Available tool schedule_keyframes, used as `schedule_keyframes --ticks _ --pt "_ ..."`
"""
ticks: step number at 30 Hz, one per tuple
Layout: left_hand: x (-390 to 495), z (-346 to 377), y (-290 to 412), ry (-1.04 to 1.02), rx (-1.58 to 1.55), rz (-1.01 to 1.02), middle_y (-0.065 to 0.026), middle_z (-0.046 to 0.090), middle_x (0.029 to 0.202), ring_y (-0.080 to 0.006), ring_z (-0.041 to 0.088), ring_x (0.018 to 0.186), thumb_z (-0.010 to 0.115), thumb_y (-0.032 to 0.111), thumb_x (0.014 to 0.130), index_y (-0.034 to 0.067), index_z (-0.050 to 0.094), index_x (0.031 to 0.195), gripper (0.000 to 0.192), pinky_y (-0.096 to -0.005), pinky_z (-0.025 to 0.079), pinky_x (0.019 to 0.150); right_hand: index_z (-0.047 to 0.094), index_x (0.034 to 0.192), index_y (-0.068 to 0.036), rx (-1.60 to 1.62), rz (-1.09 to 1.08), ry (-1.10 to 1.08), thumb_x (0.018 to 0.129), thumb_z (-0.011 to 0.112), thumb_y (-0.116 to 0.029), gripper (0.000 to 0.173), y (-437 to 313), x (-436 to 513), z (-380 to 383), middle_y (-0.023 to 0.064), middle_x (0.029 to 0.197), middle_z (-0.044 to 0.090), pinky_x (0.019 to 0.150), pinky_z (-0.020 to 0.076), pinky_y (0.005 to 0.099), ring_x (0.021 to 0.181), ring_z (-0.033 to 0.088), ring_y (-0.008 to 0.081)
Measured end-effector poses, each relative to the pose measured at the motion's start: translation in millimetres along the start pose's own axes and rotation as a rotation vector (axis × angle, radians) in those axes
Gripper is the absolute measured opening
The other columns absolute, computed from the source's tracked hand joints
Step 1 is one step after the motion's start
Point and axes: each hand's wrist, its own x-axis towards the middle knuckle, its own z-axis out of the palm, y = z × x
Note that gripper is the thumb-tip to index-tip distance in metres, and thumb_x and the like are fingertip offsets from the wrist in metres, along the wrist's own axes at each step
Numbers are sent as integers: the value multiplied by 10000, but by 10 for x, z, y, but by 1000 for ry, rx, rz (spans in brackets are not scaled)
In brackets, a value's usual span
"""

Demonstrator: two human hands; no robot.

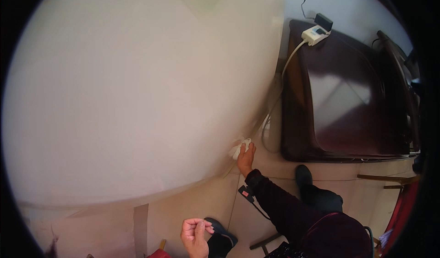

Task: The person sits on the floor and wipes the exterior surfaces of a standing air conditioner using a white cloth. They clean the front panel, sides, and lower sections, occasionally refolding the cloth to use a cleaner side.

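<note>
My right hand [245, 157] grips a crumpled white cloth [242, 148] at the near right edge of a large, glossy white tabletop [144, 96]. The cloth touches the surface at its rim, and a faint reflection shows beside it. Low in the view, my left hand [195, 236] is raised with its fingers loosely curled in. I see nothing in it. It is apart from the table, above a dark shoe [223, 230].
Right of the table stands a dark, glossy cabinet [347, 120] with a white power strip [314, 35] and black adapter [323, 21] on top. A cable [290, 60] hangs down between them. A black plug-like device [245, 193] is by my forearm. Wooden chair parts [388, 179] show at right.
</note>
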Motion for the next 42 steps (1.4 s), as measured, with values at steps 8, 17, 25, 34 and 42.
schedule_keyframes --ticks 8,17,25,34,42 --pt "-86 62 -33 -4 -20 21 -83 659 841 -125 604 702 572 87 989 14 577 988 73 -263 505 688 456 1232 32 -60 146 -108 999 527 -278 394 221 -128 64 267 1204 478 972 415 449 1088 495 432" --pt "187 136 -206 -114 -122 251 -106 656 830 -131 605 653 567 97 986 4 559 968 96 -256 507 651 516 1176 12 105 -322 107 934 589 -249 363 -1889 -85 -383 221 1141 502 942 420 456 1078 513 392" --pt "-122 -162 -172 -45 -126 301 -85 652 825 -111 589 640 565 126 989 13 563 966 116 -232 482 630 575 1136 -57 310 -924 194 862 646 -123 291 -4334 -644 -1060 157 1031 604 859 471 431 1050 521 340" --pt "-248 -351 -84 5 -155 302 -91 653 830 -108 591 654 572 102 987 8 561 957 99 -242 500 639 549 1176 -13 274 -1055 229 861 646 -10 330 -3641 -697 -830 165 1064 576 886 437 419 1054 489 338" --pt "-98 -315 -166 -3 -91 202 -97 667 845 -98 608 670 605 118 990 -3 565 988 128 -233 514 646 418 1246 20 46 -388 71 977 520 -153 335 -1106 -646 -126 219 1129 416 951 392 462 1063 459 382"
